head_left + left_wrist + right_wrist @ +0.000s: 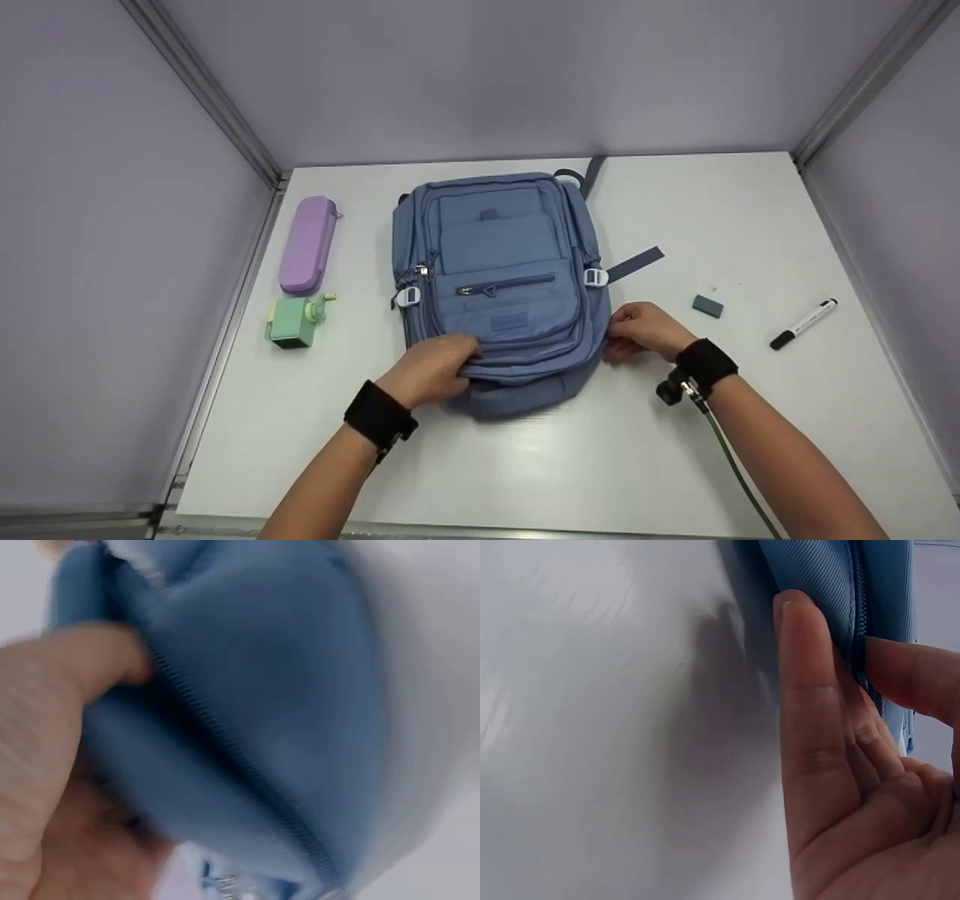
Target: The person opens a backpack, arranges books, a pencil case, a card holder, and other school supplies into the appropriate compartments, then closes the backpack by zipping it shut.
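Observation:
A blue backpack lies front side up on the white table. My left hand grips the edge of its bottom front; in the left wrist view the thumb reaches over the edge of a partly unzipped opening beside the zipper teeth. At the lower right side, my right hand pinches the bag's fabric along a zipper, thumb on one side and fingers on the other. Whether a zipper pull sits between those fingers, I cannot tell.
Left of the bag are a purple pencil case and a green pencil sharpener with a crank. To the right lie a dark eraser and a black-and-white marker. A loose strap sticks out from the bag. Walls enclose the table.

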`<state>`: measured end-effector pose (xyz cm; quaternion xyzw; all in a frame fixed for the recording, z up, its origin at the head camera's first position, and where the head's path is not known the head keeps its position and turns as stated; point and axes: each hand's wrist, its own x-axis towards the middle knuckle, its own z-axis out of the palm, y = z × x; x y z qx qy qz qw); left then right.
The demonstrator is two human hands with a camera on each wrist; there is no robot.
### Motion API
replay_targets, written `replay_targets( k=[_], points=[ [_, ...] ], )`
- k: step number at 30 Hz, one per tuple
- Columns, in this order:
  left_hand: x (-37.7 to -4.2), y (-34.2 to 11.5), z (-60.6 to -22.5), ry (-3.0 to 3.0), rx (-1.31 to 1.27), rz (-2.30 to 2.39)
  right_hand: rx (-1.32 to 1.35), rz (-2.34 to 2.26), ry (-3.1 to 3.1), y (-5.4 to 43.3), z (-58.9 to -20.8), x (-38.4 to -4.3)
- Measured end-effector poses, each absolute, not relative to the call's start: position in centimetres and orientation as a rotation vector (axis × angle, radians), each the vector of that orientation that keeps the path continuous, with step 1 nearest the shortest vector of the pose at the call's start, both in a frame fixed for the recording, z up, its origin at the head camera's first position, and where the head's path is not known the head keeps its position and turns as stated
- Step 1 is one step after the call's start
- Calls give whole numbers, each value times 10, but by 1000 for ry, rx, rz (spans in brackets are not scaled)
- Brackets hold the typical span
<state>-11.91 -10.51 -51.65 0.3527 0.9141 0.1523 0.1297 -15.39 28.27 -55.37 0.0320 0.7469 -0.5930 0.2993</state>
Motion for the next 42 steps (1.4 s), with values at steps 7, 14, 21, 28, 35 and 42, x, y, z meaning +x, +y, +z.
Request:
replay_targets(
  k=[7, 14, 21, 28, 35, 42],
  points=[
    [-106, -63, -489, 2597, 991, 343, 96, -1573, 1997, 280, -553, -150],
    [-100, 2, -496, 2808, 994, 84, 124, -1584, 1989, 274, -557, -150],
    [-94, 19, -514, 3044, 988, -148, 100, -1551, 1997, 279, -554, -151],
    [-101, 10, -509, 3032, 1043, 246, 106, -1511, 2358, 292, -547, -167],
    [-108, 0, -505, 3018, 1034, 397, -26, -1336, 2666, 281, -550, -193],
    [-110, -3, -502, 2990, 1028, 452, -59, -1414, 2704, 274, -565, -214]
  ],
)
